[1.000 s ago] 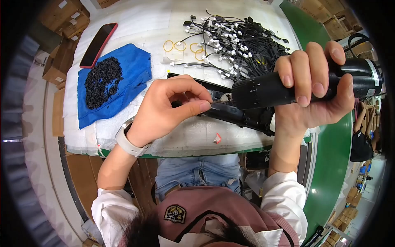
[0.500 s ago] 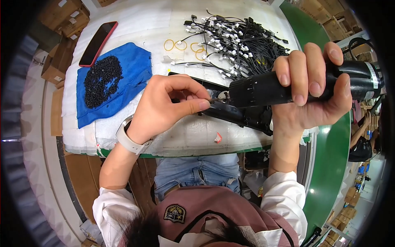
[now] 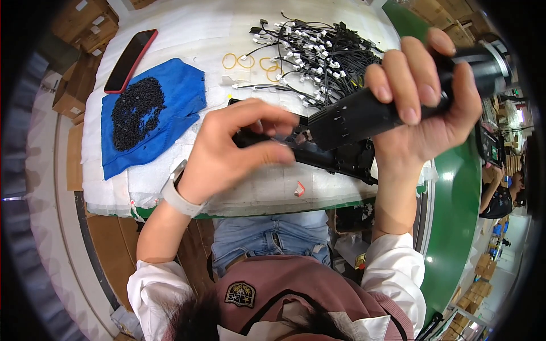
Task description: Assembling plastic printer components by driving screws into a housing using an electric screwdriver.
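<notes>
A long black plastic panel part lies across the near edge of the white padded table, just in front of the person. The left hand rests over its left end with thumb and fingers pinched together on it; what sits between the fingertips is too blurred to tell. The right hand is wrapped firmly around a black cylindrical power screwdriver, tilted with its tip down on the panel's middle. Behind lies a tangle of black cables with white connectors, near some yellow rubber bands. To the left, a blue cloth carries a heap of small black parts, beside a red-edged phone.
</notes>
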{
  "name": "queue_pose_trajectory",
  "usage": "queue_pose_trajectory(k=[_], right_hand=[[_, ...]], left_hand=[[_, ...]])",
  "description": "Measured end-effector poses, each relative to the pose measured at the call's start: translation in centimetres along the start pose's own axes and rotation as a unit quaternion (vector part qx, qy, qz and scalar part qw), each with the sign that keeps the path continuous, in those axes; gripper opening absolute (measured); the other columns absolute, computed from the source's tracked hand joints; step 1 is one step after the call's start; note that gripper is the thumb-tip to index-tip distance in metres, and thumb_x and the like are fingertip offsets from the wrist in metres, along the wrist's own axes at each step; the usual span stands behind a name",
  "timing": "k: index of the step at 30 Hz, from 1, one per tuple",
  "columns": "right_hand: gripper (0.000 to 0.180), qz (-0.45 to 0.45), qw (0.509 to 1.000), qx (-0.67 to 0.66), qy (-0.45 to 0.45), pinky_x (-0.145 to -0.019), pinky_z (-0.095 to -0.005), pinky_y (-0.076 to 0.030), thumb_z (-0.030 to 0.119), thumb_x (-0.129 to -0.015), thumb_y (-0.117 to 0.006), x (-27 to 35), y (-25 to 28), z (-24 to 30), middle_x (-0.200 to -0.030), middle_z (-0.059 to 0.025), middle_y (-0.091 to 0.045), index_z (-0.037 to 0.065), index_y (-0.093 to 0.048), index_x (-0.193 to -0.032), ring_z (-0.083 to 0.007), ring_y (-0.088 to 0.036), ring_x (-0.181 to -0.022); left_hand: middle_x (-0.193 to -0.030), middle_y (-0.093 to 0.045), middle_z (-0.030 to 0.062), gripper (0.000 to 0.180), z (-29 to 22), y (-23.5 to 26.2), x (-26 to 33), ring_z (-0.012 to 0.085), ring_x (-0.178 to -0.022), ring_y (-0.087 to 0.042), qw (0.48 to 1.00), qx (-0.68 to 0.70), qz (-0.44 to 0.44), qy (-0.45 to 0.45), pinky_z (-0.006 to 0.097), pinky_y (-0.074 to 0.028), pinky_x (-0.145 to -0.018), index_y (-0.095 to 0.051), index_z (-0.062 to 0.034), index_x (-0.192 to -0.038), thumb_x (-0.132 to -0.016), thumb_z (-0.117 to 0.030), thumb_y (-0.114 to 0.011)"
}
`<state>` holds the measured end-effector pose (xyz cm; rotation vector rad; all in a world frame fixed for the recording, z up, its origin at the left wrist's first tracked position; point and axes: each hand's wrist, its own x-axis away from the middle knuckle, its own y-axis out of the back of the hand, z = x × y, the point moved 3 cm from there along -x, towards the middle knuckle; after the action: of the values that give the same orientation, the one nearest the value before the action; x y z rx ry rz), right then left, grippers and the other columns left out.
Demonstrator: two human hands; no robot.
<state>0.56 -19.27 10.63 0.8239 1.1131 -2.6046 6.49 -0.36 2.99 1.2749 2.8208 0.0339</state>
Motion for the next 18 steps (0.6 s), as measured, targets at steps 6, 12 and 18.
queue_pose_trajectory(k=[6, 12, 18], right_hand=[[0.021, -0.043, 0.96, 0.277, -0.016, -0.055, -0.029, -0.038, 0.022, -0.091, -0.047, -0.9, 1.4, -1.9, -0.061, 0.0017, -0.037, 0.007, -0.049, -0.105, -0.0108, -0.039, -0.046], [0.022, -0.073, 0.942, 0.327, -0.036, -0.05, -0.0276, -0.036, 0.023, -0.085, -0.053, -0.9, 1.3, -2.8, -0.058, 0.0004, -0.037, 0.007, -0.048, -0.1, -0.0107, -0.039, -0.042], [0.021, -0.099, 0.941, 0.323, -0.019, -0.045, -0.0267, -0.034, 0.019, -0.084, -0.056, -0.9, 0.6, -3.4, -0.057, -0.0001, -0.038, 0.005, -0.049, -0.097, -0.011, -0.038, -0.041]], left_hand=[[-0.101, -0.063, 0.0112, 0.045, 0.4, -0.8, 0.4, 0.0272, -0.096, -0.059, 0.884, -0.408, 0.045, -0.225, 0.037, -0.047, -0.083, -0.062, -0.0018, -0.104, -0.068, -0.027, -0.076], [-0.1, -0.061, 0.0055, 0.032, 1.1, -1.3, 0.7, 0.0231, -0.099, -0.055, 0.84, -0.477, 0.065, -0.251, 0.035, -0.044, -0.08, -0.063, -0.0037, -0.088, -0.067, -0.025, -0.074], [-0.099, -0.063, 0.0084, 0.035, 1.1, -1.4, 0.6, 0.0266, -0.098, -0.058, 0.846, -0.466, 0.062, -0.252, 0.037, -0.048, -0.078, -0.065, -0.0006, -0.091, -0.066, -0.024, -0.075]])
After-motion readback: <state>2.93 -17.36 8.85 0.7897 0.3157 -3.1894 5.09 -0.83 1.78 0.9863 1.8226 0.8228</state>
